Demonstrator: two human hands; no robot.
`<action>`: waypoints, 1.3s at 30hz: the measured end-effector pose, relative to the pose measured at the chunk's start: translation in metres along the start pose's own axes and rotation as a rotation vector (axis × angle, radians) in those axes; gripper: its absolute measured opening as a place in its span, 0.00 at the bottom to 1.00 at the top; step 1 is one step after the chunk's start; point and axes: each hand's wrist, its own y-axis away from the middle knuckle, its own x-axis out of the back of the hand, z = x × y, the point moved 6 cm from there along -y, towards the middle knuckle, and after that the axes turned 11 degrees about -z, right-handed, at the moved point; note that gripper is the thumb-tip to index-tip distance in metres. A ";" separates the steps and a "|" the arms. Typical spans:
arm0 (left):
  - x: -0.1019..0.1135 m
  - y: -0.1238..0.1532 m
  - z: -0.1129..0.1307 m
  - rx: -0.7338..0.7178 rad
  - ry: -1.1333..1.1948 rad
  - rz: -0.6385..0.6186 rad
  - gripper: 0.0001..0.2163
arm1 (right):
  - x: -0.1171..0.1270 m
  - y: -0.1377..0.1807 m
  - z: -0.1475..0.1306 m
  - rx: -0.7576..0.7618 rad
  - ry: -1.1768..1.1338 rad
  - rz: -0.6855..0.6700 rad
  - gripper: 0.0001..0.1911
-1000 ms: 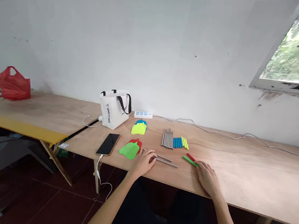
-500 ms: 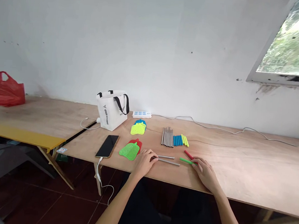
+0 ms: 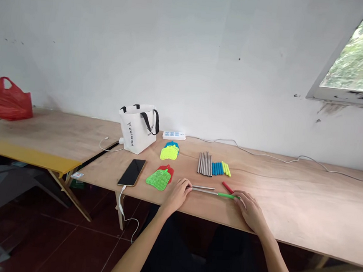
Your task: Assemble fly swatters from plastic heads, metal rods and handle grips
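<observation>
My left hand (image 3: 179, 193) is closed on the left end of a thin metal rod (image 3: 204, 191); a second metal rod (image 3: 207, 188) lies just behind it, its left end at my fingertips. My right hand (image 3: 249, 206) pinches a green handle tube (image 3: 225, 195), whose left end lines up with and touches the first rod. A red handle tube (image 3: 227, 187) lies slanted by my right fingers, its near end partly hidden. To the left of my left hand lie a green fly swatter head (image 3: 158, 180) and a red fly swatter head (image 3: 170, 172).
Behind my hands lie several metal rods (image 3: 204, 165), blue tubes (image 3: 217, 168) and yellow tubes (image 3: 226, 169). Yellow (image 3: 169, 152) and blue swatter heads (image 3: 172, 143) lie near a power strip (image 3: 174, 135). A phone (image 3: 131, 172) and white bag (image 3: 137, 130) stand left on the wooden table (image 3: 304, 204).
The green tube and the nearer rod have come together end to end; a gap lay between them before. The view has shifted slightly.
</observation>
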 end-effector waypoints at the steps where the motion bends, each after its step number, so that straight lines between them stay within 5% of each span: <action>1: 0.000 0.000 -0.001 -0.004 0.001 0.000 0.05 | 0.000 0.000 -0.001 0.005 -0.012 0.006 0.18; 23: 0.003 0.005 -0.001 -0.044 0.095 -0.023 0.05 | 0.007 0.016 -0.020 0.211 0.095 0.192 0.16; 39: 0.001 0.004 0.000 -0.022 0.106 -0.046 0.05 | 0.006 0.015 -0.020 0.234 0.101 0.197 0.16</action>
